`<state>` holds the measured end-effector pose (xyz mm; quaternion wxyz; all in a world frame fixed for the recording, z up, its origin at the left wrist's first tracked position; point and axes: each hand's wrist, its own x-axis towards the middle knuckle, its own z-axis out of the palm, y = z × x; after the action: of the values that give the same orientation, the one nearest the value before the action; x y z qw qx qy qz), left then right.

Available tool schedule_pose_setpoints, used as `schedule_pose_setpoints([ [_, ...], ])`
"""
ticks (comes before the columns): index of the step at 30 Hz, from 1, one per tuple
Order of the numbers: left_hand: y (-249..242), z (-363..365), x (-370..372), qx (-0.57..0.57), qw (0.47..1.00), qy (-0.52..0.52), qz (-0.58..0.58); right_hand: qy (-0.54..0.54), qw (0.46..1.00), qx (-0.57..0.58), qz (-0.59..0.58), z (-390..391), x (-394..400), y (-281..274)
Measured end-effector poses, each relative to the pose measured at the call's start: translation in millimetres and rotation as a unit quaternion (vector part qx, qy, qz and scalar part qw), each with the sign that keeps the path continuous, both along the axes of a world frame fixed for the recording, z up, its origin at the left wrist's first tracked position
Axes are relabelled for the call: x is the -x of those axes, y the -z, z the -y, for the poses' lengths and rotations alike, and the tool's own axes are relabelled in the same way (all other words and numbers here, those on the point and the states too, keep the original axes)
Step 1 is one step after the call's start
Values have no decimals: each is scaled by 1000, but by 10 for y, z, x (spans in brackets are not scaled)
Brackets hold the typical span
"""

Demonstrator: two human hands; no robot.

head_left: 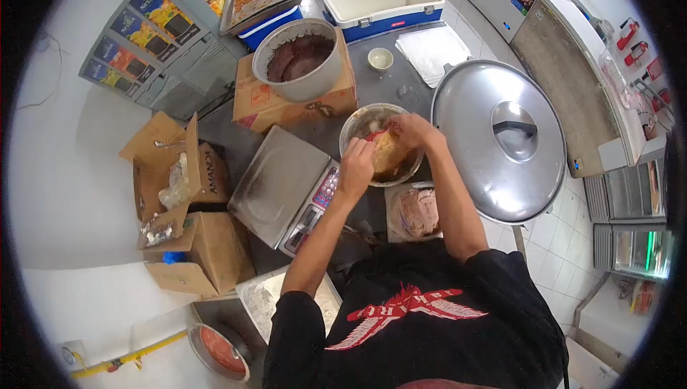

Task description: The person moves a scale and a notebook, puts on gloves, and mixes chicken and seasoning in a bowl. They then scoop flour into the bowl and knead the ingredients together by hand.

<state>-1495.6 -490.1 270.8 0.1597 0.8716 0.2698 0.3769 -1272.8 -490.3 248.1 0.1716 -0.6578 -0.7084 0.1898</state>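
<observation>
Both my hands are over a round bowl [349, 120] with brown liquid and food residue inside. At the bowl's left rim, my left hand [358, 158] is closed, fingertips pinched together. My right hand [413, 131] reaches over the far right side of the bowl, its fingers curled inward. Between them is a yellowish piece with red on it [390, 151]; whether it is a packet or food I cannot make out. Just below the bowl lies a clear tray with pinkish sliced meat [418, 211], partly behind my right forearm.
A digital scale [275, 181] stands left of the bowl, a big lidded pot [472, 124] to its right. Behind are a pot with dark residue [325, 78] on a cardboard box [250, 103], a small bowl [381, 59], white sheets [433, 52] and a cooler [386, 22].
</observation>
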Motion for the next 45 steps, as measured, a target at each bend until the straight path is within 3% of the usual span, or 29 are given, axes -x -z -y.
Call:
schedule_pose_setpoints([
  [3, 36, 20, 206, 0, 999, -28, 41, -62, 997, 51, 0, 49, 88, -363],
  [4, 47, 30, 257, 26, 998, -51, 36, -8, 1000, 6, 3, 56, 177, -299],
  [7, 23, 55, 312, 19, 997, -60, 51, 7, 996, -68, 59, 121, 398, -45],
  [8, 27, 76, 340, 27, 996, -64, 54, -2, 995, -93, 23, 107, 408, 3],
  [11, -18, 60, 367, 37, 995, -65, 67, 61, 990, -118, -40, 330, 528, -431],
  [17, -526, 213, 394, 14, 993, -53, 108, 35, 957, -275, -88, 345, 550, -963],
  [26, -691, 297, 196, -15, 983, -69, 171, 60, 956, -277, -73, 529, 568, -1350],
  [29, -394, 241, 266, 13, 983, -90, 162, 82, 950, -284, -95, 349, 518, -926],
  [30, -268, 169, 257, 28, 981, -93, 166, 69, 967, -210, -125, 341, 477, -868],
  [33, -236, 57, 208, 33, 980, -94, 174, 8, 980, -167, -111, 439, 491, -794],
  [34, -293, 41, 170, 26, 981, -90, 169, 70, 984, -136, -88, 386, 534, -742],
  [37, -456, 65, 80, 16, 982, -77, 171, 102, 978, -180, -40, 397, 492, -886],
  [42, -923, 179, 84, -1, 977, -76, 201, 110, 959, -258, -44, 539, 549, -1444],
  [45, -1058, 152, 63, -23, 968, -81, 237, 113, 940, -314, -66, 383, 603, -1436],
])
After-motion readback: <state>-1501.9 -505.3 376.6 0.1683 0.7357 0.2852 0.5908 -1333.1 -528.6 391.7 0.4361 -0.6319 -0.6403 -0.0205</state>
